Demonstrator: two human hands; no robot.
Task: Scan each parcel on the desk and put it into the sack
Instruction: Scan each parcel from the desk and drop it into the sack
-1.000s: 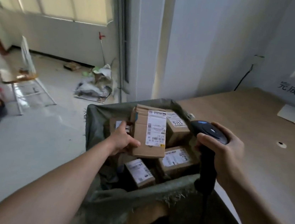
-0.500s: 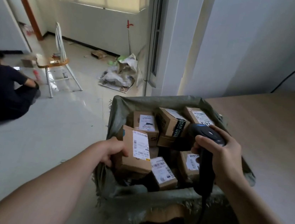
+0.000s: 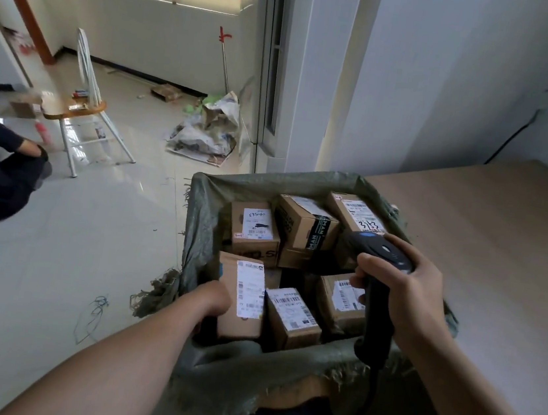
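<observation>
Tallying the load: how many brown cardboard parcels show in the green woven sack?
6 parcels: three at back, three in front, leftmost held by the left hand; more may lie beneath.

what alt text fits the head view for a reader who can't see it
A person's left hand holds a brown cardboard parcel with a white label inside an open green woven sack holding several labelled boxes. The right hand grips a black handheld barcode scanner above the sack, beside a wooden desk.

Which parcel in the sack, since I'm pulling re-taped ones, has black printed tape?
The middle box of the far row: a black tape band with white lettering wraps its right end. No other box shows black tape.
</observation>
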